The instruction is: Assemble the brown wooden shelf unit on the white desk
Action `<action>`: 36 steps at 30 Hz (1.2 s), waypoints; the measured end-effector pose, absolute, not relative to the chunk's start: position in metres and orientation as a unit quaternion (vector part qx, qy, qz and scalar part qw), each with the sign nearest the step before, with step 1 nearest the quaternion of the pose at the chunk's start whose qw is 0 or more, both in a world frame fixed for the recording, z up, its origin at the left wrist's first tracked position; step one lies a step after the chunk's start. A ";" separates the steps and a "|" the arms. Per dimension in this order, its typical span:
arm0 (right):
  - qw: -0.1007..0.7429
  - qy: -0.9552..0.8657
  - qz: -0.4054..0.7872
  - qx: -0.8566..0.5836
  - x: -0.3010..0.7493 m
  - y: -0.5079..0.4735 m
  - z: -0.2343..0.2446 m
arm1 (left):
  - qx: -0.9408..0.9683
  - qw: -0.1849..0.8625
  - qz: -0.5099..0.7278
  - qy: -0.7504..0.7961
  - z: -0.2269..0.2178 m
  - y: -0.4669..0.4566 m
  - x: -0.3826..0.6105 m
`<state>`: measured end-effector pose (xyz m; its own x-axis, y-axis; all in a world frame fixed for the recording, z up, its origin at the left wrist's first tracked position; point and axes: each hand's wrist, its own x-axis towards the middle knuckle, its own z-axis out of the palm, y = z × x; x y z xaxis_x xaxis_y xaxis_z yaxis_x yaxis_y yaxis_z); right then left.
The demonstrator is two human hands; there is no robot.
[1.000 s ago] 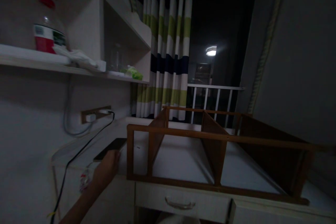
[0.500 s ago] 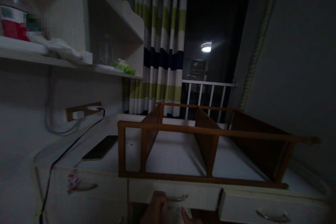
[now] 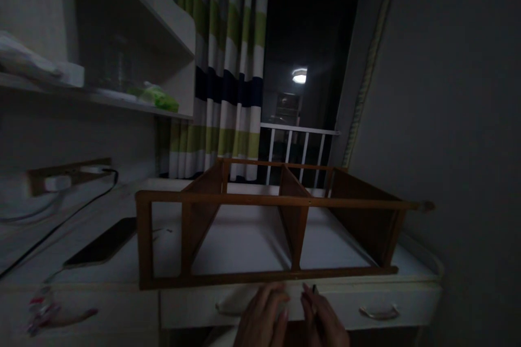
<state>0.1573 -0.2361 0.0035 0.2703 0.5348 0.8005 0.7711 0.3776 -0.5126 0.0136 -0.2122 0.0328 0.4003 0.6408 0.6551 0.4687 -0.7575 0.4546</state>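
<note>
My left hand (image 3: 262,317) is in front of the desk's drawer fronts at the bottom of the view, with its fingers bent and apart and nothing visible in them. Just to its right, my right hand (image 3: 325,320) is closed in a pinch. A small dark thin piece (image 3: 314,288) sticks up from those fingertips, too small and dim to name. Beyond both hands, a brown wooden rack (image 3: 248,199) with cross boards lies on its side on the white desk (image 3: 248,238). Neither hand visibly touches the rack.
A phone (image 3: 101,242) lies left of the rack, below a wall socket strip (image 3: 69,176) with plugged-in cables. A shelf unit (image 3: 179,84) overhangs the left side. Metal handles (image 3: 379,313) stick out from the drawers. Behind are a striped curtain (image 3: 228,59) and a white railing (image 3: 299,129).
The view has swung to the right. Both hands have risen further into sight, up before the drawers. The right drawer, which stood out before, now looks flush with the desk.
</note>
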 end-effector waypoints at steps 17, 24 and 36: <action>0.393 -0.667 0.120 -0.622 0.195 -0.181 0.050 | 0.880 -0.014 0.253 0.402 0.045 -0.152 0.048; 0.397 -0.673 0.124 -0.612 0.191 -0.173 0.051 | 0.886 -0.023 0.293 0.360 0.038 -0.141 0.039; 0.382 -0.673 0.121 -0.622 0.166 -0.179 0.061 | 0.891 -0.005 0.288 0.351 0.039 -0.137 0.024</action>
<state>0.1661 -0.1785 0.0609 0.0663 0.9290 0.3640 0.7442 0.1970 -0.6383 0.0245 -0.1371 0.0393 0.5878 0.6221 0.5172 0.6273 -0.7542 0.1941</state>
